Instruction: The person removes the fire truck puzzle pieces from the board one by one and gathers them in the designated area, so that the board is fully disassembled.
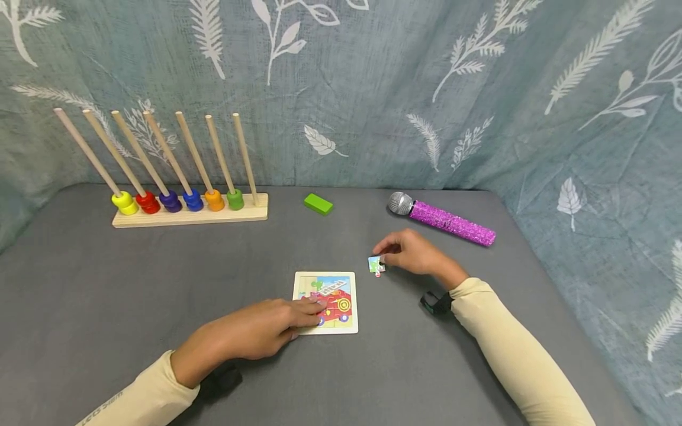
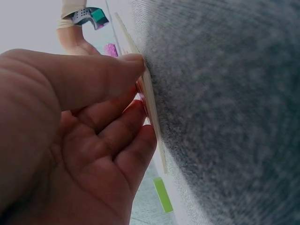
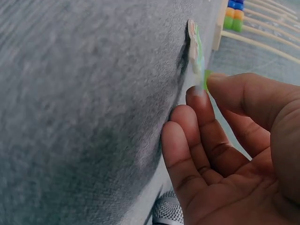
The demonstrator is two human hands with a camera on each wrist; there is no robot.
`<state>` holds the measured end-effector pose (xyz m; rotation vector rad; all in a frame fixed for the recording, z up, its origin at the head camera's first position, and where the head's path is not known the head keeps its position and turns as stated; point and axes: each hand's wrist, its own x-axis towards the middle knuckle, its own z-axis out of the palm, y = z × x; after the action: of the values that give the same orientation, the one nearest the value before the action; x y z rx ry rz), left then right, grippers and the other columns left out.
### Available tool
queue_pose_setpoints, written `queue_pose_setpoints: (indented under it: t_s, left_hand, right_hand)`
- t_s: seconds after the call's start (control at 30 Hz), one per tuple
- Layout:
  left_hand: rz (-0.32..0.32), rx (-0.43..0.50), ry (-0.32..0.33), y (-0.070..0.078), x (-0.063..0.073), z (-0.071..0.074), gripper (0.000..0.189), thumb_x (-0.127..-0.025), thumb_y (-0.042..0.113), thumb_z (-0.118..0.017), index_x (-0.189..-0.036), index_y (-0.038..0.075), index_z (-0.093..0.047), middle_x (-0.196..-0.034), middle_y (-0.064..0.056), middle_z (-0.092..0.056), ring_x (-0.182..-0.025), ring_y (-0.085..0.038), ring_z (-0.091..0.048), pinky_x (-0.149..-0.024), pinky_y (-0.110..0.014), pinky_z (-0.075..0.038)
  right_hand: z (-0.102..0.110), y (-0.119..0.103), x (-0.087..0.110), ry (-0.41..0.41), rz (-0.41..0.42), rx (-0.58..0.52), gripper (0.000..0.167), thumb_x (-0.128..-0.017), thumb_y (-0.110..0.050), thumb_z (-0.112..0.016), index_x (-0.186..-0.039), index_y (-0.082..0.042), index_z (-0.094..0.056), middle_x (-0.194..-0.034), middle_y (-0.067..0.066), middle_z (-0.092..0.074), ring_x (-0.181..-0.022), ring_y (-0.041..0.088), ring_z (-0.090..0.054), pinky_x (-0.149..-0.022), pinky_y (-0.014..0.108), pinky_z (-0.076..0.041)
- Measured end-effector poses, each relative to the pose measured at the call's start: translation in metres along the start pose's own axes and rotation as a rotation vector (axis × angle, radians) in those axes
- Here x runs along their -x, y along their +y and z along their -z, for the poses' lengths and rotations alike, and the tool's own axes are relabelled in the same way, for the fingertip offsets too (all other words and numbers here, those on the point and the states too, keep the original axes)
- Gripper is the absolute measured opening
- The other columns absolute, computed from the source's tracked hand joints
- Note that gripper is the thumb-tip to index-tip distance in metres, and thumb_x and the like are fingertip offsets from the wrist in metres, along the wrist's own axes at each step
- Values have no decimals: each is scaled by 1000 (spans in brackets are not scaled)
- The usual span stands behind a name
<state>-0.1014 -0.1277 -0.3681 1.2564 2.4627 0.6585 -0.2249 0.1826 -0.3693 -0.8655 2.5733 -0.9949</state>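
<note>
A square wooden jigsaw board point(image 1: 326, 331) with a red fire truck picture lies on the table. My left hand point(image 1: 261, 328) rests on its left side, fingers lying over the picture. In the left wrist view, the thumb touches the edge of the board point(image 2: 151, 96). To the right of the board, my right hand point(image 1: 412, 253) pinches a small jigsaw piece point(image 1: 375, 264) by its right side. The right wrist view shows this piece point(image 3: 193, 42) tilted, one end at the thumb and a fingertip.
A wooden peg stand point(image 1: 192, 219) with coloured beads stands at the back left. Beyond the jigsaw board lies a green block point(image 1: 318, 204). A glittery purple microphone point(image 1: 447, 222) lies behind my right hand. A patterned cloth point(image 1: 341, 106) hangs behind the grey table.
</note>
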Motion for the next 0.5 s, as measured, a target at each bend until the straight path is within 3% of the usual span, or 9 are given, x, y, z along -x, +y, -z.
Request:
queue_pose_setpoints:
  t_s: [0.3,0.5]
  left_hand:
    - [-33,-5,23,0,2,-1,48,-87,-12,-59,-133,1,-59,-141,-12,-51,-131,-27,-46,-100,-47,-43]
    - [-40,-13,29,0,1,-1,47,-87,-11,-60,-133,1,-59,-141,-12,-52,-131,-27,-47,-100,-47,-43]
  right_hand:
    - [-1,-1,0,48,-7,-8,16,-88,2,-65,-101,3,-73,-93,9,-71,-80,13,-61,-71,28,-50]
    - [-4,-8,-1,37,15,22,15,-88,-1,-65,-100,0,-75,-92,5,-72,-78,10,-61,-70,27,-50]
